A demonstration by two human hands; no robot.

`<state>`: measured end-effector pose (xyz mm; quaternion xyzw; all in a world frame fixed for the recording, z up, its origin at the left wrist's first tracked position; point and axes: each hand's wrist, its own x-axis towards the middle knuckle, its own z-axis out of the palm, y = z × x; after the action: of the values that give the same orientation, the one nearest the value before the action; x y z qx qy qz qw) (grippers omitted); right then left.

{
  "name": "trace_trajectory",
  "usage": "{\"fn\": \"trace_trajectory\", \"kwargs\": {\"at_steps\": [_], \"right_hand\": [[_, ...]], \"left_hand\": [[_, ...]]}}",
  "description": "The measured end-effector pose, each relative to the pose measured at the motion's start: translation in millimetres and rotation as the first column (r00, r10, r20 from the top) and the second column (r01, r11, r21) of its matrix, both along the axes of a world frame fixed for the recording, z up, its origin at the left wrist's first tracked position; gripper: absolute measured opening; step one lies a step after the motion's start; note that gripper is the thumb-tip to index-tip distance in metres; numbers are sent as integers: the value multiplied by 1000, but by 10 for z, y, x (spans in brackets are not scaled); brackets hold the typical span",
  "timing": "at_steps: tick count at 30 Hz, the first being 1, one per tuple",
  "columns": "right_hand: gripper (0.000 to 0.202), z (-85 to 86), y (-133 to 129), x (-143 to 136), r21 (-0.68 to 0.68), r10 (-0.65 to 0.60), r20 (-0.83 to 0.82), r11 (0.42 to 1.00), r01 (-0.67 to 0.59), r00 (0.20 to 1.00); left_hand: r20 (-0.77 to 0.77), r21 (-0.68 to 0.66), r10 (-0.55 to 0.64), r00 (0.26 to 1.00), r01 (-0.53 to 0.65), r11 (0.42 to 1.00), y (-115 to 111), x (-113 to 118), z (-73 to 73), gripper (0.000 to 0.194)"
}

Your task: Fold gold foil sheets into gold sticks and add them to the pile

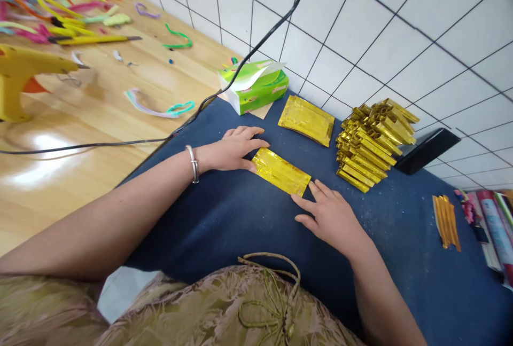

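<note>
A flat sheet of shiny gold foil paper (281, 172) lies at a slant on the dark blue table cover. At its left end my left hand (240, 149) touches the edge with thumb and forefinger, the fingers apart. My right hand (329, 212) rests by the opposite end, fingertips at the corner and spread. Just beyond the sheet sits a flat stack of gold foil paper (306, 120). Farther right is a heap of folded gold foil pieces (371, 143).
A green tissue box (256, 89) stands near the tiled wall. A black phone (428, 151) leans behind the heap. Several gold strips (447, 222) lie at right. A black cable (264, 39) crosses the view. On the wooden table are a yellow glue gun (24, 76) and pipe cleaners (160, 111).
</note>
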<state>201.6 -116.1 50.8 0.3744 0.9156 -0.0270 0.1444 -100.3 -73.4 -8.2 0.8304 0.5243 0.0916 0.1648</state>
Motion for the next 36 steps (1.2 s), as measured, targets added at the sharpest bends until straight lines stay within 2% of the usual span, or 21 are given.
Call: {"fn": "trace_trajectory", "kwargs": {"at_steps": [8, 12, 20, 36], "right_hand": [[46, 40, -24, 7, 8, -20, 78, 1000, 19, 997], [46, 40, -40, -22, 6, -25, 109, 1000, 25, 994], [47, 15, -48, -34, -3, -38, 88, 999, 38, 995], [41, 69, 45, 62, -62, 32, 98, 998, -26, 995]], "left_hand": [[-83, -75, 9, 996, -16, 997, 5, -83, 45, 66], [-78, -70, 8, 997, -13, 997, 4, -105, 43, 67], [-89, -71, 11, 996, -17, 997, -13, -86, 54, 66], [-74, -65, 1, 997, -6, 998, -17, -97, 96, 61]]}}
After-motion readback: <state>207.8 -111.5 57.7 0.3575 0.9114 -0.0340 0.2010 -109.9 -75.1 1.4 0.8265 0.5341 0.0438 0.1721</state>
